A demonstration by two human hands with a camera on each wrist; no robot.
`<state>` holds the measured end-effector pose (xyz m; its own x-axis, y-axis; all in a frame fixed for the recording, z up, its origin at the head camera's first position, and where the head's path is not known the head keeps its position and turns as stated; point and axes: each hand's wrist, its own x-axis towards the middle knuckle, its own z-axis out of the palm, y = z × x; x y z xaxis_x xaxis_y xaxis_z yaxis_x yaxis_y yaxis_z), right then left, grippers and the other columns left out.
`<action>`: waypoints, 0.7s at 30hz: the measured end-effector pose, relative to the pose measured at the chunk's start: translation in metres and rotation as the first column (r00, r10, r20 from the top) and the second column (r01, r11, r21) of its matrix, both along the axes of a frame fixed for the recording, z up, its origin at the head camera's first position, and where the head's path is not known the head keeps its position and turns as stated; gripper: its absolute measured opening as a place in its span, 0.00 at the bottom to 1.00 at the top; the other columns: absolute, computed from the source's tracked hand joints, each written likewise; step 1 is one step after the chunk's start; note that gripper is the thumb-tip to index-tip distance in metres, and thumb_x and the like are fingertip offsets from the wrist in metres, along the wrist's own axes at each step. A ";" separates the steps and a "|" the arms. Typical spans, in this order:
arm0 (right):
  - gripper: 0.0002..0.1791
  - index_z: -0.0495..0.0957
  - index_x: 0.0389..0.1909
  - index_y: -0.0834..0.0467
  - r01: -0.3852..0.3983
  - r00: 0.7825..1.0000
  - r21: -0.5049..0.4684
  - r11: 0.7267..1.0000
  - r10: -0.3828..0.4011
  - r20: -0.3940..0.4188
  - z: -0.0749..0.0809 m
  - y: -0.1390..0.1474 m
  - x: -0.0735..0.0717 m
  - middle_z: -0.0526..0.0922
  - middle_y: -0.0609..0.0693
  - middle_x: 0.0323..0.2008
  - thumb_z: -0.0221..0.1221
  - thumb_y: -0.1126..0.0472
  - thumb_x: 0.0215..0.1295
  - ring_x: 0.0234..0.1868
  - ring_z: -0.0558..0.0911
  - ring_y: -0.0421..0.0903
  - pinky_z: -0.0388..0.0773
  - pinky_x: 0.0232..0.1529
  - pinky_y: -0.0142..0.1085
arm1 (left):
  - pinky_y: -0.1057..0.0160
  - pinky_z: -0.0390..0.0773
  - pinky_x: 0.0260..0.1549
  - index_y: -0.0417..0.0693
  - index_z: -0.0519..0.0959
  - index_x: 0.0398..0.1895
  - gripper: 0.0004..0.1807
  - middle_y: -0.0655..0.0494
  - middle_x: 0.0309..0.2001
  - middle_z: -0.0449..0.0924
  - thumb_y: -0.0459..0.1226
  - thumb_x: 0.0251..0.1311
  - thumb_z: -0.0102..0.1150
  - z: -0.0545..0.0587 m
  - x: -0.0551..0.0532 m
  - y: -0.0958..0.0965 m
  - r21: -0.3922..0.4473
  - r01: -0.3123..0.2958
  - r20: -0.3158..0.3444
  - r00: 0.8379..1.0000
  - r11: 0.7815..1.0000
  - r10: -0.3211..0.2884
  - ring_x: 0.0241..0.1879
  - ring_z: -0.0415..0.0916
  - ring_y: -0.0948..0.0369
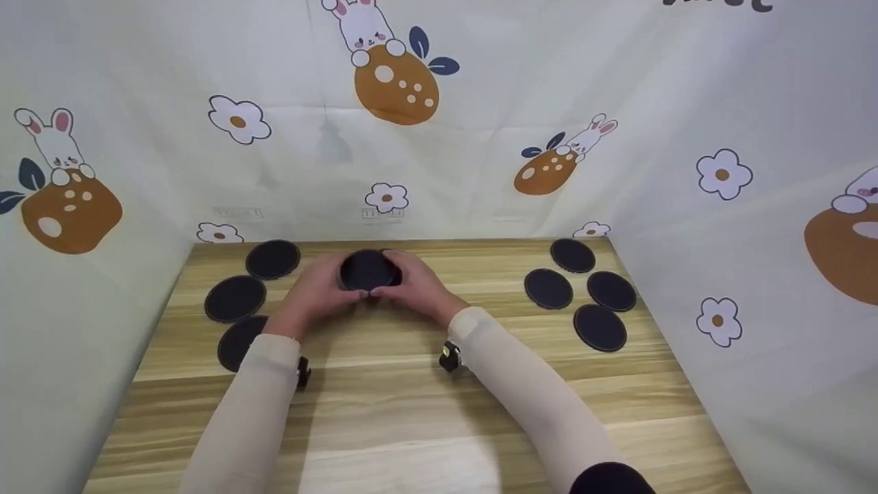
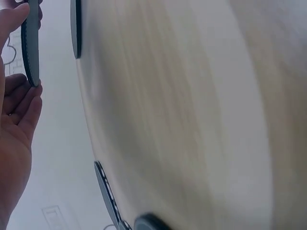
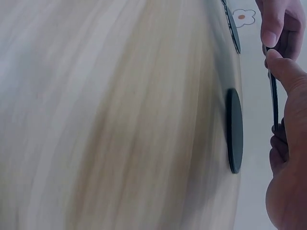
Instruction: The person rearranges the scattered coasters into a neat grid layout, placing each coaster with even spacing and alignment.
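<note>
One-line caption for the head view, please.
Left hand and right hand hold a dark disc above a wood-grain table, three discs to the left, four discs to the right.

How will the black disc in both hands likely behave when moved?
The disc looks stiff: edge-on in the right wrist view, it's straight. Its thinness suggests it's light. Laid flat like the other discs, it'd likely slide, not roll.

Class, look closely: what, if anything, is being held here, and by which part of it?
A round black disc is held by its rim, with the left grip and the right grip on opposite sides.
</note>
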<state>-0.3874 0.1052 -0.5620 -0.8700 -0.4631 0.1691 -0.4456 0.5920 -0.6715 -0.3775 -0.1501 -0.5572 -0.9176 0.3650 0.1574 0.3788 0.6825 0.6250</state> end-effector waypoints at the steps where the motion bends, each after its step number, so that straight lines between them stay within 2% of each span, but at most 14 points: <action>1: 0.48 0.71 0.81 0.62 0.007 1.000 0.003 1.000 -0.007 0.003 0.000 0.002 -0.001 0.75 0.58 0.78 0.78 0.45 0.68 0.80 0.71 0.52 0.64 0.81 0.42 | 0.38 0.67 0.76 0.38 0.74 0.77 0.45 0.38 0.70 0.78 0.45 0.59 0.83 0.000 -0.001 0.002 0.001 0.002 0.005 1.000 1.000 -0.002 0.72 0.72 0.40; 8: 0.46 0.71 0.81 0.63 0.018 1.000 -0.021 1.000 -0.018 -0.003 0.005 0.018 -0.004 0.75 0.59 0.77 0.78 0.49 0.68 0.79 0.73 0.53 0.65 0.81 0.43 | 0.38 0.66 0.77 0.41 0.73 0.78 0.45 0.40 0.73 0.76 0.45 0.60 0.83 0.005 -0.008 0.019 0.015 0.021 -0.009 1.000 1.000 -0.020 0.74 0.70 0.42; 14: 0.45 0.71 0.81 0.61 0.019 1.000 -0.056 0.998 -0.018 0.008 0.008 0.033 -0.006 0.75 0.56 0.78 0.78 0.51 0.69 0.79 0.72 0.51 0.64 0.81 0.44 | 0.40 0.66 0.77 0.43 0.72 0.80 0.46 0.41 0.75 0.75 0.47 0.62 0.83 0.004 -0.015 0.034 0.003 0.035 -0.026 0.999 0.999 -0.035 0.75 0.69 0.44; 21: 0.44 0.72 0.80 0.62 -0.014 0.999 -0.095 0.995 0.011 -0.036 0.008 0.050 -0.007 0.77 0.55 0.77 0.79 0.55 0.68 0.79 0.72 0.49 0.63 0.81 0.42 | 0.41 0.65 0.78 0.48 0.69 0.83 0.48 0.44 0.78 0.72 0.48 0.63 0.82 0.005 -0.018 0.051 0.009 0.043 -0.020 0.999 0.999 -0.043 0.77 0.66 0.47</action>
